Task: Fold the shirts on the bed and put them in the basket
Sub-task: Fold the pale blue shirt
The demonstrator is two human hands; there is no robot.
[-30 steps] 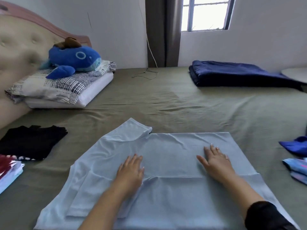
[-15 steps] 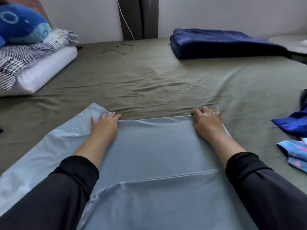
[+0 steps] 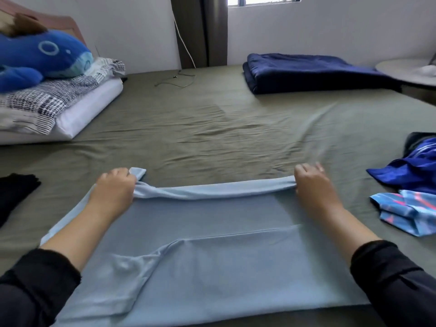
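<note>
Spread under everything: the olive bed (image 3: 212, 128), wrinkled through the middle. Lay on its near half, directly before the person: the pale blue shirt (image 3: 212, 267), long axis running left to right, near hem close to the body, one sleeve folded in at the near left. Far edge lifted off the sheet and bunched into a roll strung between the two fists. Clamped on the left end of that roll, beside a loose sleeve tip: the left hand (image 3: 113, 190). Clamped on the right end: the right hand (image 3: 313, 185). Both set well apart and about equally far out, so neither nearer the work. Judged next: far edge drawn toward the body and laid over the near half, a fold across the short axis.

Lay well beyond, at the far right: a folded navy blanket (image 3: 306, 72). Stacked at the far left: pillows (image 3: 59, 109) with a blue plush whale (image 3: 42, 57) on top. Heaped at the right edge, near the right hand but apart from it: blue patterned garments (image 3: 412, 185), probably still to be folded. Showed at the left edge: a black garment (image 3: 16, 190). Nothing between the lifted edge and the body to block the fold. No basket in view
</note>
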